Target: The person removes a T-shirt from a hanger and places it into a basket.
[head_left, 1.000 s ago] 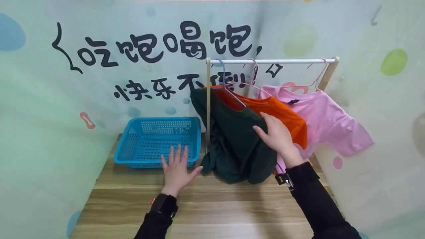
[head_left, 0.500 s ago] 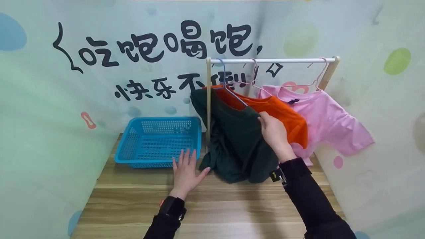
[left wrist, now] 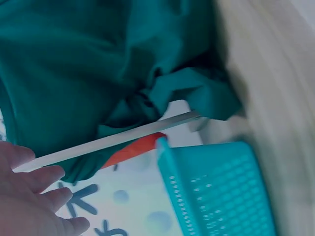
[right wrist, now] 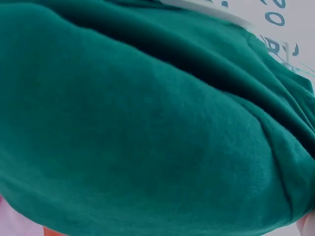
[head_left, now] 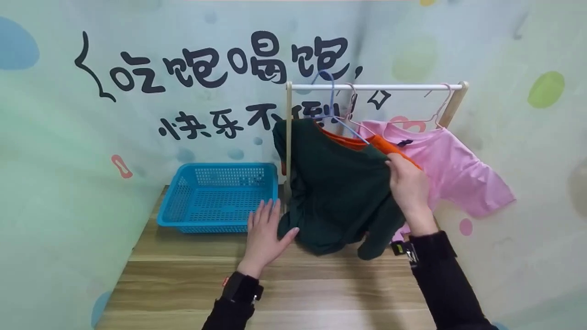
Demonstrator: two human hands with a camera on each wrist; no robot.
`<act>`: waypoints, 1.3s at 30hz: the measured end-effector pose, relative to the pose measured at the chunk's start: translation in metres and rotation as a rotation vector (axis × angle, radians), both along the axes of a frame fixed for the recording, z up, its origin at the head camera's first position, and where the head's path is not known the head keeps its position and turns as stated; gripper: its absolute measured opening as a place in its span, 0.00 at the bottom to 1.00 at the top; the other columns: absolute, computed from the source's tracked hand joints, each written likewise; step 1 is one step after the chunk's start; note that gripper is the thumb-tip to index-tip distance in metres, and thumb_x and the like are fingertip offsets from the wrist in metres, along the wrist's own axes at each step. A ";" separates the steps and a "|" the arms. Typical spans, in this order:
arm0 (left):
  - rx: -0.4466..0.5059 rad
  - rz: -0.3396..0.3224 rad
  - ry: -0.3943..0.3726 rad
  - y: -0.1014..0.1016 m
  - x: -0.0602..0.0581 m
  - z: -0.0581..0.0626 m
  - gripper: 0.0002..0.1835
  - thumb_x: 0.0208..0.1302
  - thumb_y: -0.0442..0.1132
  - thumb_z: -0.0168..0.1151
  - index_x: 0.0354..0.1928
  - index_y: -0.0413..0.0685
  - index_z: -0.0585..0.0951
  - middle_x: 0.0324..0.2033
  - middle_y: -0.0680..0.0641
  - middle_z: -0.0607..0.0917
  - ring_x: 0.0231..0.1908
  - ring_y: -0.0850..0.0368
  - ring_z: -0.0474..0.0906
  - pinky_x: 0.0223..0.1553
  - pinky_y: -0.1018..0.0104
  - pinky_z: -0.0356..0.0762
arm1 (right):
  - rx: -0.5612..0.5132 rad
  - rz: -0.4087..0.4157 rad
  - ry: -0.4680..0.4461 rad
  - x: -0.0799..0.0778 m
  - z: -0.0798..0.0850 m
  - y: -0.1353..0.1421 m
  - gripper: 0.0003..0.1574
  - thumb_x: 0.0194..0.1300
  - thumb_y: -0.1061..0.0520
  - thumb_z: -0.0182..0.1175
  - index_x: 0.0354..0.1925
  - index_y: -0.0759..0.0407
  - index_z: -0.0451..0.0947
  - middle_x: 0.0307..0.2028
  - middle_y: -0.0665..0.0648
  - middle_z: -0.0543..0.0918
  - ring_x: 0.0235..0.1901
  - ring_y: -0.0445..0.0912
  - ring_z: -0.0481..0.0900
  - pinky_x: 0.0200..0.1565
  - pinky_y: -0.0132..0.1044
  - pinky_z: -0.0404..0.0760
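My right hand (head_left: 410, 188) pinches the right shoulder of a dark green shirt (head_left: 335, 192). Inside that shirt is a blue hanger (head_left: 333, 98), its hook rising above the white rail. Green cloth fills most of the right wrist view, with a bit of the hand (right wrist: 307, 226) at the lower right corner. My left hand (head_left: 265, 238) is spread, fingers straight, near the basket's front right corner and the shirt's lower left edge. In the left wrist view its fingers (left wrist: 51, 199) hold nothing. Behind the green shirt hangs an orange shirt (head_left: 396, 151), mostly hidden.
A pink shirt (head_left: 477, 176) hangs on a pink hanger (head_left: 439, 110) at the rack's right end. The rack has a white rail (head_left: 390, 87) and a wooden left post (head_left: 289, 151). A blue mesh basket (head_left: 172, 201) stands left on the wooden table (head_left: 192, 284), before a printed wall.
My right hand has closed on the green shirt's shoulder and moved right. The shirt has shifted right with it, and the blue hook has risen above the rail. My left hand has drifted right.
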State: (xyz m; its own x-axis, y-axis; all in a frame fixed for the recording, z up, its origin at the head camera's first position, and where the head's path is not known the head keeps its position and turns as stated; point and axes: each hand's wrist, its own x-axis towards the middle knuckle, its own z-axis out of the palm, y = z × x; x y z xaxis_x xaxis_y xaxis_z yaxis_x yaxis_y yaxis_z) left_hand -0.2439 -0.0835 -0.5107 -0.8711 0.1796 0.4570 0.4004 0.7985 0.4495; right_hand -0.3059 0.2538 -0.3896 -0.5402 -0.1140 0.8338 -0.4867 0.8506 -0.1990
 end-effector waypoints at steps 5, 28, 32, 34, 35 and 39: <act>0.023 -0.030 0.040 0.002 0.005 0.019 0.45 0.66 0.63 0.58 0.75 0.42 0.59 0.72 0.38 0.63 0.73 0.40 0.50 0.70 0.39 0.43 | 0.007 -0.009 0.046 0.021 -0.017 0.020 0.07 0.67 0.65 0.62 0.44 0.65 0.80 0.35 0.66 0.84 0.32 0.63 0.81 0.35 0.55 0.79; 0.066 -0.118 0.169 0.007 0.009 0.016 0.43 0.65 0.57 0.63 0.73 0.39 0.64 0.68 0.38 0.68 0.69 0.39 0.61 0.67 0.39 0.55 | 0.041 0.054 0.153 0.079 -0.101 0.066 0.26 0.78 0.45 0.48 0.41 0.65 0.82 0.33 0.63 0.85 0.27 0.58 0.82 0.46 0.24 0.76; 0.082 -0.125 0.165 0.010 0.009 0.019 0.42 0.65 0.57 0.63 0.72 0.39 0.64 0.68 0.38 0.69 0.69 0.41 0.60 0.68 0.41 0.56 | 0.127 0.109 0.175 0.076 -0.107 0.064 0.24 0.78 0.47 0.48 0.39 0.63 0.82 0.32 0.60 0.85 0.25 0.55 0.81 0.31 0.45 0.80; 0.097 -0.138 0.162 0.012 0.009 0.022 0.42 0.66 0.57 0.63 0.73 0.39 0.64 0.69 0.39 0.69 0.70 0.43 0.59 0.68 0.41 0.56 | 0.163 0.137 0.176 0.074 -0.110 0.061 0.23 0.79 0.48 0.47 0.39 0.61 0.82 0.31 0.59 0.84 0.26 0.55 0.80 0.28 0.46 0.80; 0.105 -0.147 0.162 0.014 0.009 0.024 0.42 0.66 0.57 0.63 0.73 0.39 0.64 0.69 0.39 0.69 0.70 0.43 0.60 0.68 0.42 0.55 | 0.179 0.148 0.181 0.073 -0.112 0.060 0.22 0.79 0.49 0.47 0.39 0.60 0.82 0.31 0.58 0.84 0.26 0.54 0.80 0.28 0.46 0.80; 0.138 -0.189 0.147 0.021 0.008 0.032 0.40 0.67 0.55 0.62 0.72 0.38 0.64 0.69 0.40 0.69 0.70 0.44 0.61 0.69 0.45 0.56 | 0.217 0.213 0.198 0.069 -0.116 0.053 0.20 0.79 0.52 0.46 0.38 0.59 0.81 0.29 0.56 0.83 0.26 0.52 0.79 0.26 0.44 0.79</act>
